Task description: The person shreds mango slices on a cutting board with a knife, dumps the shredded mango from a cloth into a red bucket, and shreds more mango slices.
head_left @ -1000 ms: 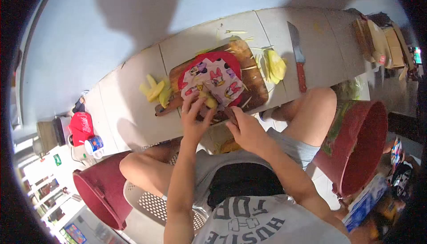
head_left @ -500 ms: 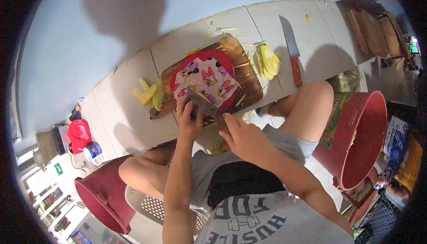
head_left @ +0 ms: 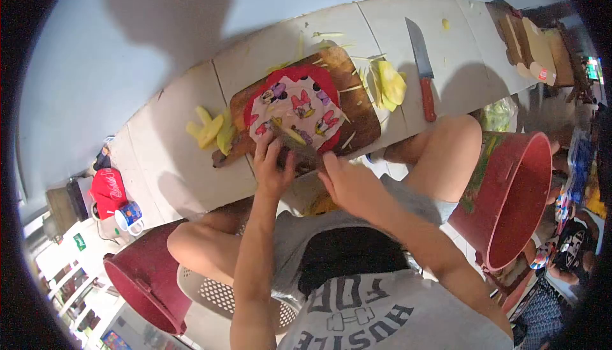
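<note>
A red-rimmed cloth with cartoon figures (head_left: 303,104) lies on a wooden cutting board (head_left: 360,117). Over its near edge, my left hand (head_left: 274,168) is wrapped round a pale yellow-green piece of fruit (head_left: 293,134), partly hidden by fingers and blade. My right hand (head_left: 347,181) grips the handle of a knife, whose blurred blade (head_left: 299,146) lies across the piece. Yellow-green slices (head_left: 210,130) sit left of the board, and a larger pile of slices (head_left: 389,85) sits to its right. Thin strips are scattered round the board.
A large knife with a red handle (head_left: 427,98) lies on the tiled surface (head_left: 172,133). Red tubs (head_left: 519,203) stand at both sides, with a perforated basket (head_left: 220,296) by the left one. A blue mug (head_left: 129,216), a red cloth (head_left: 108,192) and cardboard (head_left: 539,47) are farther out.
The knife blade has swung across the piece in my left hand, and my left fingers have closed in round it. The camera view has shifted slightly.
</note>
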`<state>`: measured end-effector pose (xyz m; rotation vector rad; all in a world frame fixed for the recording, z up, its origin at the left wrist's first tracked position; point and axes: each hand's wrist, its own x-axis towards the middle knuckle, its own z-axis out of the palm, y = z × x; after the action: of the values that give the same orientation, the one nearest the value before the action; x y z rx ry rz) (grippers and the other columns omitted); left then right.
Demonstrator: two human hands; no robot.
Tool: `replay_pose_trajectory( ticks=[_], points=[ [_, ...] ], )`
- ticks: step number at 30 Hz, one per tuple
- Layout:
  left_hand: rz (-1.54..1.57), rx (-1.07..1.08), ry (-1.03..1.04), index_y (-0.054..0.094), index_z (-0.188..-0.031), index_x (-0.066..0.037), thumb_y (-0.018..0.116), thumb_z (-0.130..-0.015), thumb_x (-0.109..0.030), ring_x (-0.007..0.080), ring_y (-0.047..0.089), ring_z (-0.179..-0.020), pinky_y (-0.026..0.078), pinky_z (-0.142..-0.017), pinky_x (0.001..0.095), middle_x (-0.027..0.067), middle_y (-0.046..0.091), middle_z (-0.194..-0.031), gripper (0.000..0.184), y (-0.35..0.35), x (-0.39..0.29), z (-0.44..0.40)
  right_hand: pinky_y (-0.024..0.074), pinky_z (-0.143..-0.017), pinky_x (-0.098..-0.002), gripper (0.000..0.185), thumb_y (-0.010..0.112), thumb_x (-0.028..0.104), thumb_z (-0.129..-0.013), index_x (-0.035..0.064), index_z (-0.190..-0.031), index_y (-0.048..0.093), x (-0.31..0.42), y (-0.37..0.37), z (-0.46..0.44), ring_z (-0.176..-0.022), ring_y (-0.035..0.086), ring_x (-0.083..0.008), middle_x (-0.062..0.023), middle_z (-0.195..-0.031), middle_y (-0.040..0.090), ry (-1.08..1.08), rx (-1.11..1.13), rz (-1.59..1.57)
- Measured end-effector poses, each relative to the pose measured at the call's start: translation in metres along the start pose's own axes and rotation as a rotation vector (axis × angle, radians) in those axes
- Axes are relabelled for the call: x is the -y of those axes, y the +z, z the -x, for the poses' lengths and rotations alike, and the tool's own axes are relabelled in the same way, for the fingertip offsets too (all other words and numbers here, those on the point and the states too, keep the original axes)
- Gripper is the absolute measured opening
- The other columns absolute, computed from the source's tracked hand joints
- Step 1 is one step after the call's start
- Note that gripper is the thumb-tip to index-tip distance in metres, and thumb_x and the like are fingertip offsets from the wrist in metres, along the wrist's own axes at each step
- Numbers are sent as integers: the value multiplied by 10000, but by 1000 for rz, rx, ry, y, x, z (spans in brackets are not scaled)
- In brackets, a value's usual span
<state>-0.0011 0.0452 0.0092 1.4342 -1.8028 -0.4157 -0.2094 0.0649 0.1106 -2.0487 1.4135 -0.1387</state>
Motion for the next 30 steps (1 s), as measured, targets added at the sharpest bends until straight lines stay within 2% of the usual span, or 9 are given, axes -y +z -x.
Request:
replay_pose_trajectory(
  ticks=[2, 9, 14, 16, 19, 21, 24, 27, 30],
  points=[
    [2, -7, 34, 615, -1075, 16, 762, -738, -66, 450, 573, -1120, 474, -953, 478, 247, 577, -1226, 377, 1, 3, 2, 570, -576, -510, 278, 534, 283, -986, 17, -1044, 476, -14, 12, -17, -691, 685, -424, -222, -773, 662, 19, 7, -35],
    [9, -39, 44, 618, -1046, -11, 784, -728, -75, 441, 578, -1062, 471, -917, 478, 227, 585, -1167, 365, 7, 12, 6, 574, -620, -502, 272, 535, 267, -985, 4, -1032, 480, 26, -40, 4, -726, 694, -414, -214, -757, 669, 37, 68, -42],
    [8, -73, 77, 614, -1041, -16, 749, -727, -41, 437, 571, -1035, 471, -887, 481, 227, 574, -1157, 343, 7, 8, 3, 578, -613, -489, 272, 542, 265, -982, 6, -1026, 473, -4, 7, -9, -702, 693, -411, -214, -740, 667, 9, -1, -41],
    [6, -137, 134, 615, -1040, -16, 732, -728, -28, 435, 571, -1027, 472, -880, 478, 228, 572, -1162, 333, 11, 6, -8, 579, -610, -483, 274, 545, 265, -980, 6, -1030, 470, -6, 1, -20, -694, 693, -408, -215, -733, 665, 21, -13, -31],
    [-19, -90, 67, 615, -1045, -19, 731, -723, -11, 425, 579, -1028, 480, -874, 464, 218, 579, -1159, 343, 8, 4, -4, 578, -607, -489, 276, 546, 261, -977, 3, -1040, 471, 9, -20, -12, -692, 694, -407, -217, -730, 667, 21, -7, -12],
    [-16, -68, 16, 619, -1057, -23, 765, -715, -19, 418, 591, -1044, 487, -880, 455, 207, 589, -1157, 372, 6, 5, 5, 572, -614, -505, 278, 537, 256, -979, -2, -1066, 479, 25, -37, -2, -705, 694, -412, -219, -744, 674, 49, 88, -83],
    [-21, -37, -11, 622, -1077, -23, 770, -722, -31, 414, 593, -1042, 488, -880, 457, 205, 590, -1162, 384, 3, 4, 4, 566, -616, -525, 287, 529, 259, -982, -8, -1070, 475, 8, -8, -9, -704, 688, -425, -227, -746, 672, -10, -36, -148],
    [-21, -89, 85, 623, -1083, -16, 756, -755, -38, 405, 597, -1029, 488, -882, 458, 201, 592, -1170, 355, 5, 3, -3, 563, -625, -532, 287, 538, 248, -976, -14, -1064, 465, -3, 9, -19, -701, 681, -432, -235, -734, 662, 61, 44, -99],
    [-17, -86, 61, 624, -1085, -14, 744, -781, -31, 400, 598, -1030, 494, -882, 455, 195, 595, -1177, 328, 3, -5, -5, 557, -634, -537, 264, 552, 228, -968, -9, -1040, 461, 0, 1, -14, -704, 677, -440, -243, -737, 660, 45, 26, -121]
  ],
)
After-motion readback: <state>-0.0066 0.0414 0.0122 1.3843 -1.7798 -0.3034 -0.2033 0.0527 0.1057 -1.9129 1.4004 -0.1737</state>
